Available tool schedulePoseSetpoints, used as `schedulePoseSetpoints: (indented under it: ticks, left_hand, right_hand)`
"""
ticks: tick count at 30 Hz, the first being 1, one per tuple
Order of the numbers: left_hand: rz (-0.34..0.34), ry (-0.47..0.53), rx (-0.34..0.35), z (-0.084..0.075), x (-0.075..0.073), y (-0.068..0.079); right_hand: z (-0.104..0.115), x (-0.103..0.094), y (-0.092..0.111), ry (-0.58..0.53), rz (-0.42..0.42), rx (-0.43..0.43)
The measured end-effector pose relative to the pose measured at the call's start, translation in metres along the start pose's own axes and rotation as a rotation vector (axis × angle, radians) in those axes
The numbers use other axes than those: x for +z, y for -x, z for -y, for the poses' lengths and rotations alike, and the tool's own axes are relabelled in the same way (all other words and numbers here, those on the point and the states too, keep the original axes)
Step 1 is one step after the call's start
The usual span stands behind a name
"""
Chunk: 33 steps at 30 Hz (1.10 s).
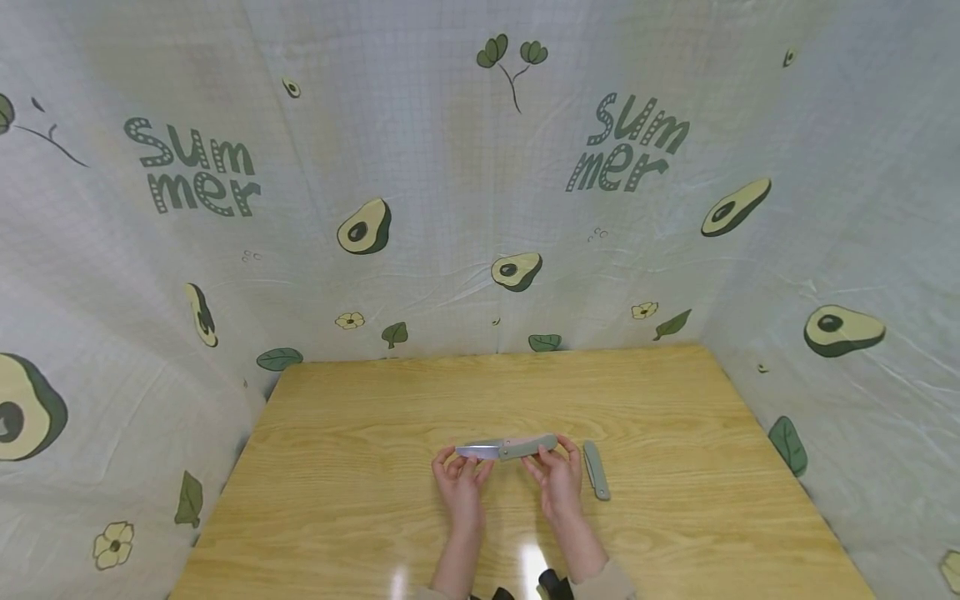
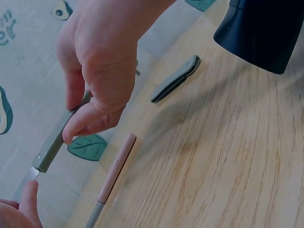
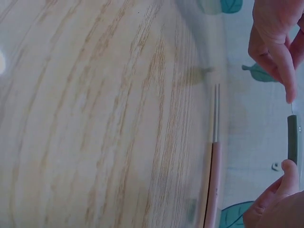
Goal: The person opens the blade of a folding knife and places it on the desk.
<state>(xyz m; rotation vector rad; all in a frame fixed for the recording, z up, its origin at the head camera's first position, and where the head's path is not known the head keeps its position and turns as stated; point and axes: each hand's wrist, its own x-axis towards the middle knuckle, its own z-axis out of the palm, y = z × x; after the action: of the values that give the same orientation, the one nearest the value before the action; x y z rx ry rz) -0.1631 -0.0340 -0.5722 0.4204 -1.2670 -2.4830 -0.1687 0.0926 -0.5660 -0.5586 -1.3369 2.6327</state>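
Observation:
Both hands hold up a folding knife (image 1: 525,447), opened out, its blade pointing left. My right hand (image 1: 561,483) grips the grey-green handle (image 2: 57,142) between thumb and fingers. The left hand (image 1: 461,487) pinches the shiny blade (image 1: 478,452), thumb in front and fingers behind. Beyond the knife, a fork with a pink handle (image 3: 215,183) and thin metal tines (image 3: 216,111) lies on the table; in the head view the knife mostly covers it. To the right of my right hand lies a folded grey-green utensil (image 1: 596,471), also seen in the left wrist view (image 2: 175,78).
The wooden table (image 1: 337,433) is enclosed on three sides by hanging cloth (image 1: 435,150) printed with avocados and leaves. Near the right wrist is a black cylindrical piece (image 1: 555,583), large in the left wrist view (image 2: 261,33).

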Motion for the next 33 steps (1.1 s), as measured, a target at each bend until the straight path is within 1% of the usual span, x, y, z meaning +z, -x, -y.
schedulePoseSetpoints:
  ticks: [9,16,19,22,24,29,33]
  left_hand:
    - [-0.012,0.012,0.023,0.004,0.002,0.003]
    - [-0.012,0.026,0.032,0.006,0.001,0.004]
    - [-0.011,0.021,0.029,0.007,0.001,0.004]
    - [-0.021,0.011,0.025,0.006,0.0,0.005]
    - [-0.032,0.004,0.022,0.006,-0.001,0.005]
    - [-0.066,-0.004,0.023,0.007,-0.006,0.006]
    - [-0.06,-0.013,0.026,0.008,-0.009,0.007]
  right_hand:
    - [-0.001,0.002,0.001,-0.044,-0.013,-0.022]
    - [-0.001,0.003,0.002,-0.051,-0.023,-0.007]
    - [-0.002,0.003,0.002,-0.047,-0.024,-0.017]
    - [-0.003,0.001,0.0,-0.022,-0.021,-0.035]
    - [-0.004,-0.002,-0.001,0.014,-0.01,-0.05]
    - [-0.005,-0.013,0.0,0.113,0.036,-0.057]
    - [-0.001,-0.021,-0.002,0.177,0.049,-0.055]
